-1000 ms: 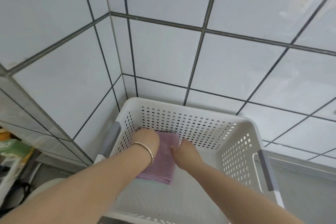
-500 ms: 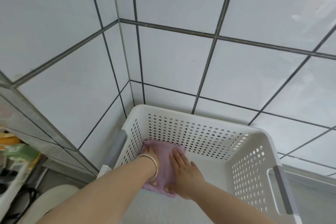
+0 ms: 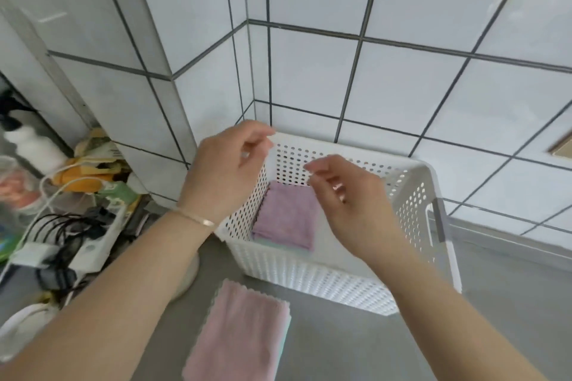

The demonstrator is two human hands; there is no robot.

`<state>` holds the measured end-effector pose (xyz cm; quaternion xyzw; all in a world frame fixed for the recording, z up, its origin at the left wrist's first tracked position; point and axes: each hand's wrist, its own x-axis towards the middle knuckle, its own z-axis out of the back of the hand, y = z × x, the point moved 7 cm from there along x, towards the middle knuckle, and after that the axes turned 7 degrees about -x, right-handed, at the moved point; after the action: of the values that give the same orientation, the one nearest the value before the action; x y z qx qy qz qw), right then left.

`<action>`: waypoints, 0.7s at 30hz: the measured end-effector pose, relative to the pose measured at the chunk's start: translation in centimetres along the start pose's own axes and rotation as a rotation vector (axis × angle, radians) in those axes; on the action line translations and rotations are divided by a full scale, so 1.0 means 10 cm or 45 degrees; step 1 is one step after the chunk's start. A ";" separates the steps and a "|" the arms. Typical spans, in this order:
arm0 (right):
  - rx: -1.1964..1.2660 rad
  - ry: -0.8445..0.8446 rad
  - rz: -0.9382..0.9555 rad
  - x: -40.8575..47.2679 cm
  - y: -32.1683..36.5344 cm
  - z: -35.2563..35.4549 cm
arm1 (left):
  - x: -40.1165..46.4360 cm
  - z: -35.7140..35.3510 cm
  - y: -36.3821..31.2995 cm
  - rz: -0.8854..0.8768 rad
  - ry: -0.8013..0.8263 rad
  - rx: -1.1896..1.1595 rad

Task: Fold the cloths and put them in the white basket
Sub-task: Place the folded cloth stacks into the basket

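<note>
- Nearest the camera, a pink cloth (image 3: 240, 334) lies flat on the grey counter (image 3: 340, 346), zigzag edge toward the basket; a pale green layer peeks out along its right side
- Left hand (image 3: 227, 168) hangs above the basket's left wall, fingers loosely curled, holding nothing; a thin bangle (image 3: 193, 216) sits on the wrist
- Right hand (image 3: 346, 198) hovers over the basket's middle, fingers relaxed and bent, also holding nothing
- White basket (image 3: 309, 275) stands in the tiled corner; inside, a folded purple cloth (image 3: 286, 216) lies at the left, resting on a pale green one
- Far left, blurred clutter; a white bottle (image 3: 32, 145), cables (image 3: 62, 226)
</note>
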<state>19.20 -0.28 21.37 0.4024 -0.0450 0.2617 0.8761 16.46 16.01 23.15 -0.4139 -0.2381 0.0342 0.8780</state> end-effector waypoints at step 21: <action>-0.010 0.619 -1.245 -2.15 -1.18 -2.17 | -2.56 -0.82 2.34 1.211 0.548 0.203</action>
<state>3.70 0.10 -7.46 0.3010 0.3501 -0.0910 0.8824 0.72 18.88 -8.67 -0.4058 0.1652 0.3611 0.8232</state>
